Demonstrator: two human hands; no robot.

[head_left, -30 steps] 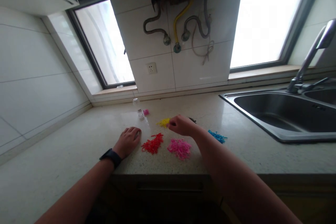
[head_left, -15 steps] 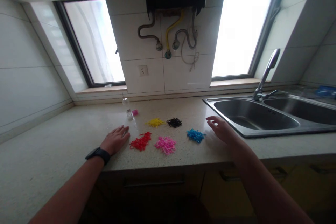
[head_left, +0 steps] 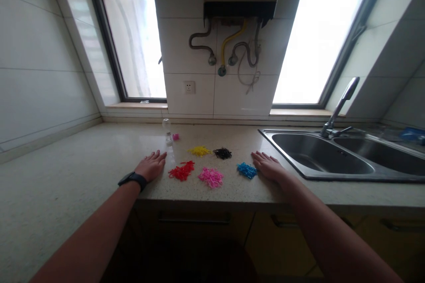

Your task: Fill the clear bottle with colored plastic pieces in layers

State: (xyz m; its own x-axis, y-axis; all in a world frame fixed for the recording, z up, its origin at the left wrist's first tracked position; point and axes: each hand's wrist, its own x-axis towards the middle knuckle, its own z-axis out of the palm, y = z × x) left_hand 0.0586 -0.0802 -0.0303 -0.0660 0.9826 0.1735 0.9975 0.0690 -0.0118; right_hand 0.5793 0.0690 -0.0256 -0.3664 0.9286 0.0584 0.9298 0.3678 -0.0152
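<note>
My left hand (head_left: 152, 166) lies flat on the pale speckled countertop (head_left: 109, 159), fingers stretched out, with a dark watch on the wrist. Just right of it is a pile of red small bands (head_left: 182, 171). My right hand (head_left: 266, 166) also rests flat, its fingers extended, beside a pile of blue bands (head_left: 246, 170). Between the hands are pink bands (head_left: 211, 177), yellow bands (head_left: 199, 151) and black bands (head_left: 222, 153), each in its own loose heap. Neither hand holds anything.
Behind the left hand stands a small clear bottle (head_left: 168, 137) next to a pink cap-like piece (head_left: 175, 136). A steel double sink (head_left: 300, 172) with a faucet (head_left: 340, 104) is set into the counter at right. Drawer handles (head_left: 194, 218) line the front below the counter edge.
My right hand has come down and inward from a raised, curled pose to lie flat beside the blue bands. The left hand stays flat. The view has shifted slightly left.
</note>
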